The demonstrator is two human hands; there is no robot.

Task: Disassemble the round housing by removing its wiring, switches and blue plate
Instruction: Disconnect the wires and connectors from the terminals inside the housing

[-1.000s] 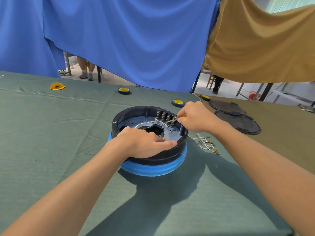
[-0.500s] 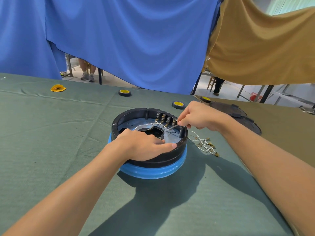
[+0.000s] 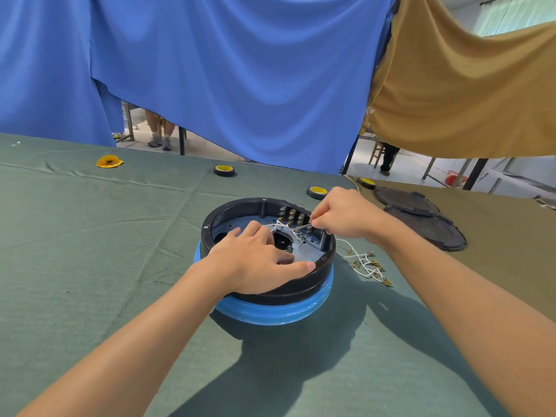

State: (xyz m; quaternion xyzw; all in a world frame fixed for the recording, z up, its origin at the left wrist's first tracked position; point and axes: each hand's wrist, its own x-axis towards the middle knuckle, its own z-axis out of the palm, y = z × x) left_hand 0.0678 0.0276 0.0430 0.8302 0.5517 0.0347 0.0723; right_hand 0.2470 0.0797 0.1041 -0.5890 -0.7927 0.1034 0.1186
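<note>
We are working at a green desk [image 3: 90, 236]. A yellow scrap [image 3: 109, 161] and a tape roll [image 3: 224, 170] are lying far back. The round black housing [image 3: 208, 228] is sitting in the middle on a blue ring [image 3: 270, 316]. Our left hand [image 3: 255, 261] is lying spread over its near rim, with fingers pressing down inside. Our right hand [image 3: 346, 216] is pinching a white wire [image 3: 281, 224] by the switches [image 3: 292, 213] at the far wall. More wires [image 3: 365, 264] are lying on the desk, just right of the housing.
</note>
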